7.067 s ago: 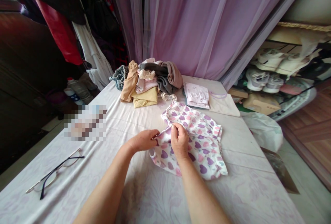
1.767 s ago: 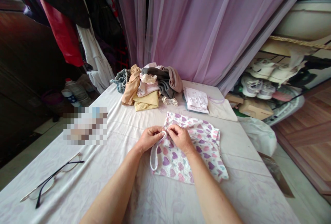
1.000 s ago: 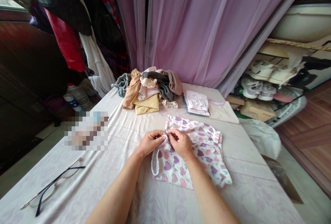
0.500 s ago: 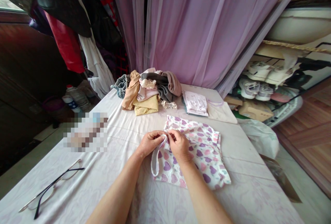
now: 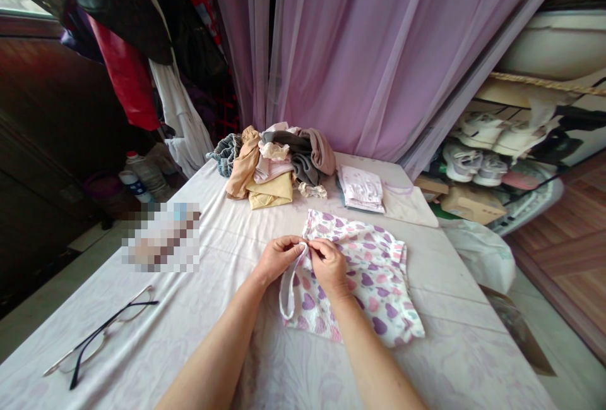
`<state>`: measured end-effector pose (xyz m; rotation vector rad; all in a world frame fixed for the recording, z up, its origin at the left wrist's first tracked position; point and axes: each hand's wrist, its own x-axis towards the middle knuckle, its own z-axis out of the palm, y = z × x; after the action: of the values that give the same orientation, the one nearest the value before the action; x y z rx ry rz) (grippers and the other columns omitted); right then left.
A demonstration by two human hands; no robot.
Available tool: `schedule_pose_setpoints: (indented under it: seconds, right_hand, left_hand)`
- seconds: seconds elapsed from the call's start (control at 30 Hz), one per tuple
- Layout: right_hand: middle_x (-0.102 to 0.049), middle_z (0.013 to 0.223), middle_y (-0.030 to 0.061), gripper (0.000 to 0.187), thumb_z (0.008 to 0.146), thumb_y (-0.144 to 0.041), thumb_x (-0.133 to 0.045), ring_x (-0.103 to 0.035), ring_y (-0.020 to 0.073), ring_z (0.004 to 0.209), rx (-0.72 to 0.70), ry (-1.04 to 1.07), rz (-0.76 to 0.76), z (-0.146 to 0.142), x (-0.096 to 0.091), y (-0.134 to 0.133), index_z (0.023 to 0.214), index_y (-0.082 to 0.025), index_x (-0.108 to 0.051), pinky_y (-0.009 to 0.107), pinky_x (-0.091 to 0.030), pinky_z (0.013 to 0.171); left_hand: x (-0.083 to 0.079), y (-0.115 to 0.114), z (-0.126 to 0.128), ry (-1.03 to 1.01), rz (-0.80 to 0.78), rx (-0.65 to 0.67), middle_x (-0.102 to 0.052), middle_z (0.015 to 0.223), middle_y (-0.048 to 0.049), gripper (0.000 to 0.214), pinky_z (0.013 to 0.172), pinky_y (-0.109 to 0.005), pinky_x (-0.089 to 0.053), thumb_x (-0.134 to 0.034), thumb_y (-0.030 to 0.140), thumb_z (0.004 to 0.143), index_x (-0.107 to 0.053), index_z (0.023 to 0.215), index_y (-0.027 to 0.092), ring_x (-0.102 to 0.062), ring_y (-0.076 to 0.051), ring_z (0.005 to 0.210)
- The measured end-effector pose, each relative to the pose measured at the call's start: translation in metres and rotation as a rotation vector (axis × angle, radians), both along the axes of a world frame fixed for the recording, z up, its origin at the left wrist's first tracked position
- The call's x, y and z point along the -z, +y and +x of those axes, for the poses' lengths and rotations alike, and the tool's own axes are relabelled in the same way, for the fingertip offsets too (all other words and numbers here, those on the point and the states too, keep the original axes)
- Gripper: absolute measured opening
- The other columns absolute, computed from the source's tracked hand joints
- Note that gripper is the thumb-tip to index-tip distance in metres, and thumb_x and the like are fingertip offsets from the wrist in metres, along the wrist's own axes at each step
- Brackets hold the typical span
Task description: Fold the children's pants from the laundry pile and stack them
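Note:
A small white garment with purple and pink hearts (image 5: 379, 271) lies spread on the cloth-covered table (image 5: 454, 334); whether it is a top or shorts I cannot tell. At its left side a narrow white band (image 5: 285, 293) hangs in a loop. My left hand (image 5: 278, 261) pinches the garment's edge where the band begins. Right beside it, my right hand (image 5: 330, 267) is closed on the same edge, thumb and forefinger together. The fingertips of both hands nearly touch, hiding the bit of fabric between them.
Behind the garment sits a heap of crumpled clothes (image 5: 305, 157), with folded clothes (image 5: 360, 187) to its right. Eyeglasses (image 5: 95, 335) and a blurred-out item (image 5: 163, 239) lie on the left. A purple curtain (image 5: 350, 56) hangs behind; shoes (image 5: 473, 163) fill a rack at right.
The view has shifted slightly, so the scene sits a little further right. Both hands keep their pinch on the garment's edge, and the looped band has barely moved.

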<state>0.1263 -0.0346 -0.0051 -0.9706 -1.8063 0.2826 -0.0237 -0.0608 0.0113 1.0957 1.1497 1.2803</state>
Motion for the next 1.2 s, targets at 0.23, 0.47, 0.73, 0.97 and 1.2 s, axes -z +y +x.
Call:
schedule_pose_setpoints:
  seconds: [0.23,0.47,0.73,0.97,1.2]
  right_hand:
    - [-0.07,0.081,0.0036,0.017,0.087,-0.015,-0.053,-0.067,0.0165,0.077,-0.032,-0.008,-0.002,0.001,-0.004,-0.003,0.082,-0.022,-0.068,0.029,-0.055,0.072]
    - [-0.067,0.086,0.0054,0.015,0.088,-0.018,-0.052,-0.064,0.0189,0.087,-0.006,-0.083,0.089,0.013,-0.019,-0.031,0.088,-0.022,-0.066,0.034,-0.053,0.08]
    - [-0.067,0.082,0.0041,0.016,0.088,-0.022,-0.05,-0.062,0.0183,0.079,-0.222,-0.212,-0.036,0.029,-0.026,-0.065,0.094,-0.023,-0.065,0.033,-0.051,0.076]
    - [-0.063,0.069,-0.001,0.008,0.085,-0.03,-0.06,-0.059,0.0159,0.069,-0.298,-0.374,-0.081,0.031,-0.025,-0.081,0.083,-0.023,-0.064,0.03,-0.045,0.069]
    - [-0.063,0.068,-0.0016,0.01,0.082,-0.022,-0.056,-0.058,0.0138,0.064,-0.164,-0.361,-0.25,0.056,-0.051,-0.075,0.072,-0.022,-0.057,0.025,-0.043,0.062]
  left_hand:
    - [0.003,0.002,0.003,-0.051,-0.035,-0.029,-0.067,0.068,-0.0013,0.042,0.059,-0.021,-0.044,-0.081,0.052,0.061,-0.072,0.078,0.014,-0.057,-0.01,0.06]
    - [0.004,0.006,0.007,-0.011,-0.035,-0.194,-0.063,0.06,0.0016,0.038,0.051,-0.019,-0.039,-0.077,0.051,0.061,-0.067,0.074,0.016,-0.052,-0.009,0.052]
    - [0.002,0.006,0.005,0.1,-0.059,-0.31,-0.055,0.054,0.0053,0.029,0.046,-0.019,-0.034,-0.068,0.046,0.069,-0.064,0.076,0.018,-0.046,-0.008,0.047]
    - [0.002,0.005,0.005,0.111,-0.068,-0.305,-0.051,0.051,0.0069,0.029,0.044,-0.019,-0.032,-0.067,0.046,0.071,-0.063,0.078,0.018,-0.043,-0.008,0.044]
    - [0.004,0.005,0.004,0.118,-0.05,-0.309,-0.054,0.053,0.0051,0.03,0.047,-0.019,-0.031,-0.069,0.046,0.066,-0.061,0.071,0.017,-0.044,-0.008,0.047]
